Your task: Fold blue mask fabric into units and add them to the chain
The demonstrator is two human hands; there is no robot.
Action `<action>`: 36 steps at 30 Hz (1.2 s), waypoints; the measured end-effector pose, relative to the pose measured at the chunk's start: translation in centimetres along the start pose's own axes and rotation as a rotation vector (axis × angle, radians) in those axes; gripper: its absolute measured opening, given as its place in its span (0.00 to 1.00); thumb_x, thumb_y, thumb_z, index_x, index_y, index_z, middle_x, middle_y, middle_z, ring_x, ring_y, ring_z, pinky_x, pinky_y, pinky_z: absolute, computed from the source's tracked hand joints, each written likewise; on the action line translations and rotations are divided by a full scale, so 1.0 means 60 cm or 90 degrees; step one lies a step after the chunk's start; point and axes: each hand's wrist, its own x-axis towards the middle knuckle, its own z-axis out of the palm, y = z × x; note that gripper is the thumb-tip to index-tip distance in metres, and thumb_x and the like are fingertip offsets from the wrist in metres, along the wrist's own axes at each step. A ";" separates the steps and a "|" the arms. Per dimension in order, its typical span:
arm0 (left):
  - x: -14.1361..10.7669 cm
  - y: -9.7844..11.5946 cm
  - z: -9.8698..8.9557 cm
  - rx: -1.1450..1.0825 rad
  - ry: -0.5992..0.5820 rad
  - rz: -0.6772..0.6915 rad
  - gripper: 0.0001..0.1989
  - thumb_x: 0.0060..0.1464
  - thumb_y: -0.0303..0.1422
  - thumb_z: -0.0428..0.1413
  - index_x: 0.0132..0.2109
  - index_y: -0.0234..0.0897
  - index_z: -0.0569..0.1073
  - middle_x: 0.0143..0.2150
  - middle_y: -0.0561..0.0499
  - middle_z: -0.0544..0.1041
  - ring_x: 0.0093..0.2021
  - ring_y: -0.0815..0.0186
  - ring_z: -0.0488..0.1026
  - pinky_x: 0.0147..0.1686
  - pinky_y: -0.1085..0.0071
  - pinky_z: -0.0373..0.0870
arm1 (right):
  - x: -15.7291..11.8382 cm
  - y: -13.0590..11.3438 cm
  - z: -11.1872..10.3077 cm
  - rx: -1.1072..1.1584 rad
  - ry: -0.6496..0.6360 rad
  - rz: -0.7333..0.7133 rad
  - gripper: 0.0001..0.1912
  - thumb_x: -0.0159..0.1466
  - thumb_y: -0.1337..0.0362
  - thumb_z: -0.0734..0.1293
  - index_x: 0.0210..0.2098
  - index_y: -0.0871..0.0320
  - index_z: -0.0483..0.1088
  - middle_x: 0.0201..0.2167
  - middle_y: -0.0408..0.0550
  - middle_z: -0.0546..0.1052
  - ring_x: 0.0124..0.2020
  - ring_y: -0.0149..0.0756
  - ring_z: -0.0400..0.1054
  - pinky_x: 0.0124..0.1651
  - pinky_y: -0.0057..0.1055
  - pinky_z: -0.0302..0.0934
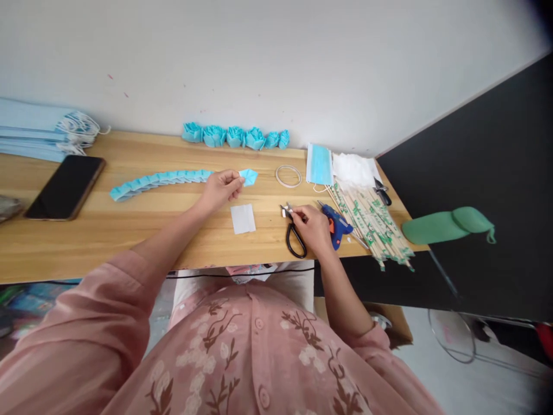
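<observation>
My left hand (224, 187) pinches a small folded blue piece (248, 177) above the table, at the right end of a curved row of folded blue pieces (159, 180). A white square (243, 219) lies flat between my hands. My right hand (310, 226) has its fingers closed at the black-handled scissors (296, 242), near the blades; what the fingertips grip is too small to make out. Just right of it lies a blue glue gun (337, 226). A ring of narrow tape (288, 176) sits behind my right hand.
Blue flowers (235, 136) line the wall. Stacked masks (38, 128) and a phone (66, 187) are at the left. Toward the right are a mask (319, 164), white sheets (355, 170), wrapped sticks (375, 222), dark-handled scissors (382, 193) and a green bottle-shaped object (436, 227).
</observation>
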 end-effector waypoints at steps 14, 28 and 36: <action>-0.002 -0.001 0.000 -0.009 -0.024 0.008 0.15 0.51 0.41 0.61 0.26 0.36 0.69 0.22 0.54 0.71 0.20 0.75 0.65 0.18 0.79 0.60 | 0.005 0.008 0.016 0.054 0.065 0.142 0.10 0.64 0.56 0.63 0.35 0.54 0.72 0.34 0.52 0.83 0.36 0.47 0.77 0.42 0.41 0.66; -0.011 0.018 0.001 -0.016 -0.076 0.004 0.14 0.50 0.38 0.62 0.26 0.36 0.68 0.20 0.55 0.70 0.19 0.75 0.66 0.19 0.79 0.62 | 0.098 -0.101 -0.009 0.408 0.107 0.028 0.21 0.68 0.43 0.60 0.40 0.53 0.71 0.30 0.46 0.79 0.30 0.35 0.73 0.33 0.32 0.68; -0.010 0.015 0.001 -0.033 -0.109 0.020 0.14 0.50 0.38 0.61 0.26 0.36 0.68 0.18 0.56 0.69 0.19 0.75 0.63 0.21 0.78 0.60 | 0.169 -0.131 0.051 0.500 -0.033 -0.022 0.29 0.65 0.35 0.58 0.48 0.51 0.71 0.39 0.48 0.81 0.43 0.36 0.76 0.43 0.33 0.72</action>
